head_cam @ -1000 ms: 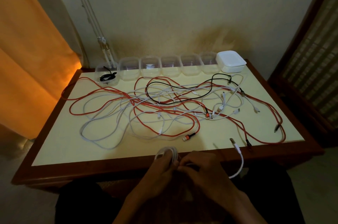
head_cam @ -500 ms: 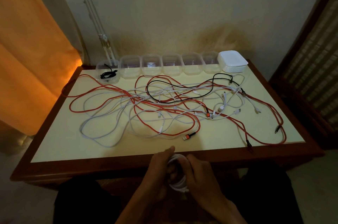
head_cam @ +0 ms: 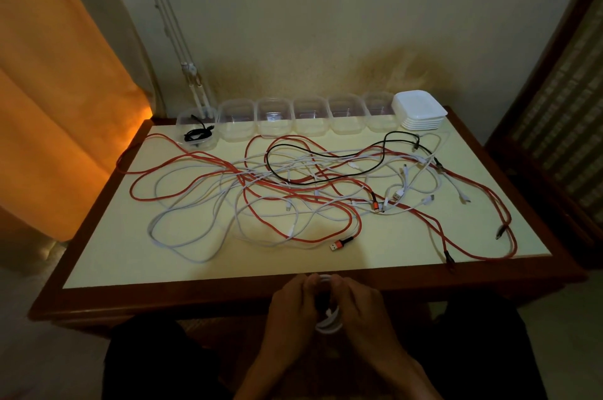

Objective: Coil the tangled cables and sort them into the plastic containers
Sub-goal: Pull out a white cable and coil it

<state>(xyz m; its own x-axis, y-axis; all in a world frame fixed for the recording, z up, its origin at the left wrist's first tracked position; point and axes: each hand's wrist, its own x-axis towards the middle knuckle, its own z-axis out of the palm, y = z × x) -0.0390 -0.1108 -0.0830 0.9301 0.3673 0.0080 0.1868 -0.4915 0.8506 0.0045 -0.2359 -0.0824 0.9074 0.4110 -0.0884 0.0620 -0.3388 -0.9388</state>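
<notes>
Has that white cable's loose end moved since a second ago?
Yes. It lay on the table's near edge toward the right; now it is wound into the white coil between both hands, below that edge.

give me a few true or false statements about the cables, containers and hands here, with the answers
1. Both hands hold a coiled white cable at the near table edge. True; the left hand and right hand grip it together.
2. The leftmost container holds a black cable. True.
3. All six containers are already filled. False; the other five containers look empty.
4. The lids are stacked at the left end of the row. False; the stack sits at the right end.
5. Red, white and black cables still lie tangled on the table. True.
</notes>
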